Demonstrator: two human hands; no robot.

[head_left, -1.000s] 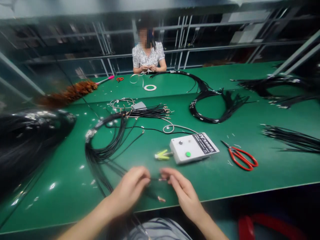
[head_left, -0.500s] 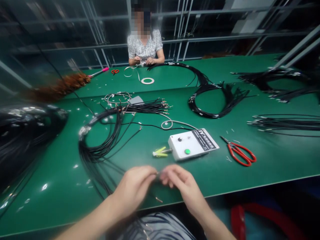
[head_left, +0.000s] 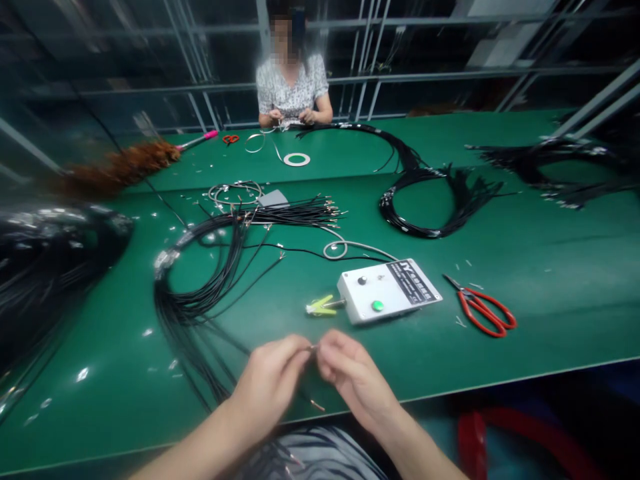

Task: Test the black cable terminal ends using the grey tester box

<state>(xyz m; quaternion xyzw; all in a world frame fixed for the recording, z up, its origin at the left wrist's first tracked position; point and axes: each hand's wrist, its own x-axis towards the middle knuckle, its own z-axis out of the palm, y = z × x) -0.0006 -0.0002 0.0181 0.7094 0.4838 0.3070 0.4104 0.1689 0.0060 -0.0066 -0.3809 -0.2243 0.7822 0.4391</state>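
My left hand is closed near the table's front edge, pinching the end of a black cable. A short bit of thin wire shows between my fingertips. The fingers of my right hand are pinched on that wire end from the other side. Below my hands another cable end with bare copper sticks out. To the left, a bundle of black cables curves over the table. Just beyond my hands stands a white box with a green button, a knob and a yellow-green clamp at its left end.
Red-handled cutters lie right of the box. Coiled black cables lie farther back, more at far right. A plastic-wrapped cable pile fills the left. Across the table, a person handles white tape near a tape roll.
My right fingertips have closed in on the wire end at my left fingers. The straight bundle of black cables at the right edge is gone from the table.
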